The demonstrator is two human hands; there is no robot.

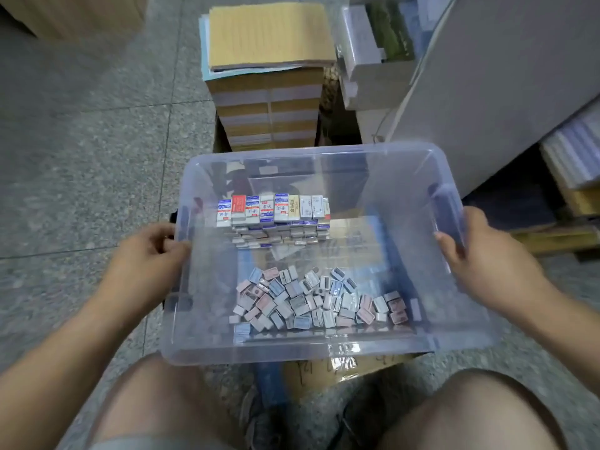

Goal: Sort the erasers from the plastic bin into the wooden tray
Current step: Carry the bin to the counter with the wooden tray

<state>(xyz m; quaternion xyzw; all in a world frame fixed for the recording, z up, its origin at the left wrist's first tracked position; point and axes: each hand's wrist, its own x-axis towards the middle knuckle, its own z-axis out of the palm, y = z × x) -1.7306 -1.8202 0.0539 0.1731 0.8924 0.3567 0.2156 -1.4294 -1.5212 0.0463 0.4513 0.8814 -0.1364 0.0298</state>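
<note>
A clear plastic bin point(311, 350) is held in front of me over my knees. My left hand point(146, 254) grips its left rim near the handle, and my right hand point(474, 251) grips its right rim. Inside, a neat stack of wrapped erasers point(272, 219) stands toward the far side. A loose heap of small pink, blue and grey pieces point(311, 300) lies near the front wall. No wooden tray is in view.
A tall stack of paper packs point(269, 92) stands just beyond the bin. Grey shelving with boxes point(487, 92) fills the right side. A cardboard box point(350, 368) lies under the bin by my feet. Speckled floor point(81, 141) spreads to the left.
</note>
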